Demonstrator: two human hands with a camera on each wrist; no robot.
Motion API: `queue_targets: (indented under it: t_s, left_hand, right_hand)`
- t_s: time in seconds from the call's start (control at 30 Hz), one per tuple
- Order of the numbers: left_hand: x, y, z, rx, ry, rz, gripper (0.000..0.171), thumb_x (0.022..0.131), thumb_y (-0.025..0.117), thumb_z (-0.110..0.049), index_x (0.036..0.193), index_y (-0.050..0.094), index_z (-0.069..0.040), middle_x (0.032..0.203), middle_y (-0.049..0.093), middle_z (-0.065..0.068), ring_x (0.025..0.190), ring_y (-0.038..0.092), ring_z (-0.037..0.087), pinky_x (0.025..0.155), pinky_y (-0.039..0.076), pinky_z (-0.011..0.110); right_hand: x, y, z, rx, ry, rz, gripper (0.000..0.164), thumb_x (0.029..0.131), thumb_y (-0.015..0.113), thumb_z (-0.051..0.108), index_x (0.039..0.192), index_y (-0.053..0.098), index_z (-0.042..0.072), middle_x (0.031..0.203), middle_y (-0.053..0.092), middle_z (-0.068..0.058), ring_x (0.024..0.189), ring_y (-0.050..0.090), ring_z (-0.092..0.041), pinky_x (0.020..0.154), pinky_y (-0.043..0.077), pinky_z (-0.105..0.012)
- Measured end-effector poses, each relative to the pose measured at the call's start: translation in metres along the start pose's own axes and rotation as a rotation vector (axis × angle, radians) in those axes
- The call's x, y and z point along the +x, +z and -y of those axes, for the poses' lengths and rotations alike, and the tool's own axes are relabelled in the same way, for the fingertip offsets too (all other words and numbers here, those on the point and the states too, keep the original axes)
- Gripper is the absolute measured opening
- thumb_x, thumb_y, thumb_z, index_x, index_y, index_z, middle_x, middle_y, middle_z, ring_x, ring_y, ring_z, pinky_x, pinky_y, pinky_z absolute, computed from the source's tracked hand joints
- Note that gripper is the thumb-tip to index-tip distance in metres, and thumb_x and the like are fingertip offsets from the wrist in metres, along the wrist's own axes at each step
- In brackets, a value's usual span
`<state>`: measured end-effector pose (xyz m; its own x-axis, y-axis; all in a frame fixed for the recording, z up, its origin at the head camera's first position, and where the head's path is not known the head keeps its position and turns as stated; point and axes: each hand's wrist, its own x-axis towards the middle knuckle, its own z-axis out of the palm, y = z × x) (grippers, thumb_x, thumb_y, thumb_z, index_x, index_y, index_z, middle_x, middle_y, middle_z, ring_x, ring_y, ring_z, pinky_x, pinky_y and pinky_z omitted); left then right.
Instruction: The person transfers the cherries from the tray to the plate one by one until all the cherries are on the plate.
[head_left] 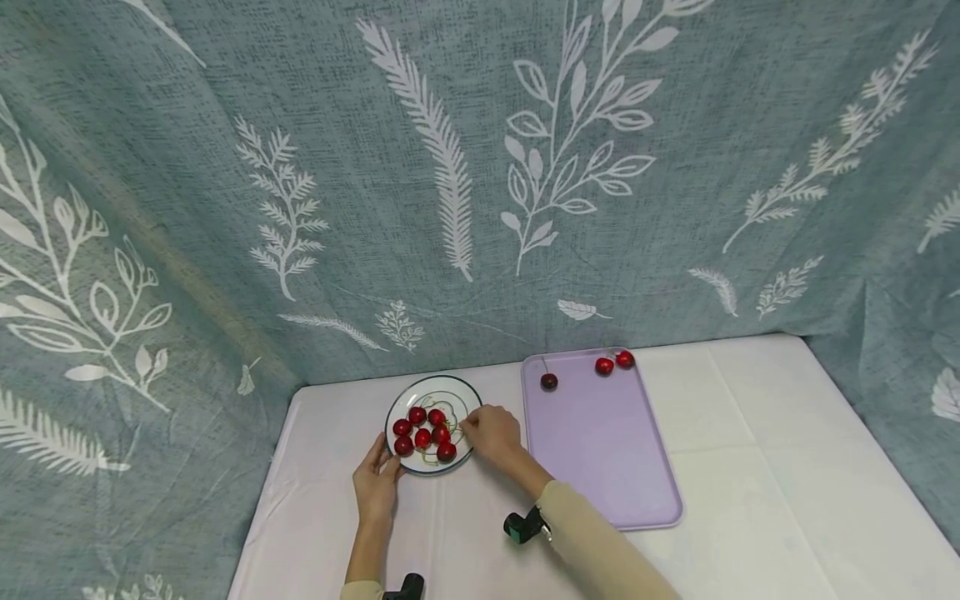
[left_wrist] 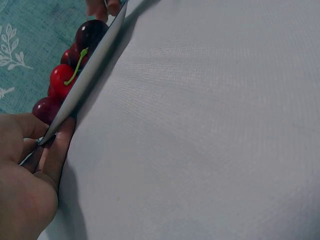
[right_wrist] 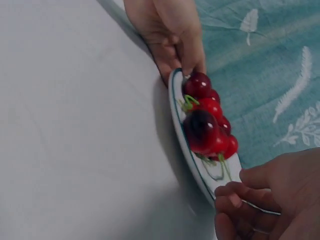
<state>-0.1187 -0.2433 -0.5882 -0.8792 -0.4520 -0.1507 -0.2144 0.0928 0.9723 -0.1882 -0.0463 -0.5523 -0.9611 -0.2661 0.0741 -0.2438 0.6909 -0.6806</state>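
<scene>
A white plate [head_left: 459, 390] with a dark rim holds several red cherries [head_left: 417, 414], some with green stems. At its left edge my left hand [head_left: 377, 487] grips the rim, thumb on top and fingers underneath, as the left wrist view shows. My right hand [head_left: 495, 432] is over the plate's right edge, thumb and forefinger together at a green cherry stem [right_wrist: 226, 170]. In the right wrist view that stem runs from a red cherry in the pile up to the fingertips. The other fingers of this hand are curled close to the rim.
To the right of the plate lies a lilac tray [head_left: 600, 450]. A dark cherry [head_left: 549, 382] sits near its far left corner, and two red cherries [head_left: 604, 366] near its far right one. White cloth [head_left: 750, 467] covers the table; a patterned teal curtain [head_left: 480, 208] hangs behind.
</scene>
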Motion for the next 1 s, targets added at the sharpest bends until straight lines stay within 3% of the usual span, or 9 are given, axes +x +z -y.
queue_targets:
  t_s: [0.27, 0.53, 0.77, 1.0]
  left_hand:
    - [-0.001, 0.000, -0.002, 0.013, -0.014, -0.017, 0.054, 0.096, 0.051, 0.003, 0.148, 0.036, 0.003, 0.135, 0.051, 0.030, 0.096, 0.060, 0.001, 0.083, 0.058, 0.016]
    - [0.002, 0.001, 0.000, 0.007, -0.024, -0.016, 0.055, 0.096, 0.052, 0.002, 0.149, 0.035, 0.002, 0.134, 0.052, 0.026, 0.091, 0.059, -0.006, 0.082, 0.058, 0.016]
    - [0.003, 0.001, 0.001, 0.000, -0.024, -0.008, 0.055, 0.097, 0.052, 0.002, 0.149, 0.035, 0.002, 0.134, 0.052, 0.027, 0.090, 0.059, -0.006, 0.082, 0.059, 0.016]
    - [0.003, 0.000, 0.002, -0.006, -0.014, -0.016, 0.053, 0.097, 0.052, 0.003, 0.148, 0.037, 0.003, 0.133, 0.052, 0.030, 0.091, 0.060, -0.003, 0.081, 0.059, 0.017]
  right_hand:
    - [0.016, -0.023, -0.015, 0.028, -0.058, -0.017, 0.014, 0.090, 0.068, 0.015, 0.087, 0.078, 0.006, 0.075, 0.072, -0.002, 0.063, 0.062, -0.013, 0.049, 0.050, -0.022]
    - [0.040, -0.048, -0.038, 0.019, -0.137, 0.038, 0.015, 0.093, 0.066, 0.018, 0.096, 0.077, 0.007, 0.086, 0.074, -0.003, 0.075, 0.067, -0.017, 0.063, 0.057, -0.026]
    - [0.051, -0.066, -0.053, 0.052, -0.099, 0.070, 0.018, 0.095, 0.064, 0.020, 0.102, 0.076, 0.009, 0.094, 0.073, -0.004, 0.083, 0.067, -0.019, 0.069, 0.059, -0.030]
    - [0.057, -0.085, -0.062, 0.077, -0.066, 0.020, 0.019, 0.094, 0.066, 0.018, 0.103, 0.076, 0.006, 0.097, 0.073, -0.007, 0.087, 0.067, -0.022, 0.076, 0.060, -0.036]
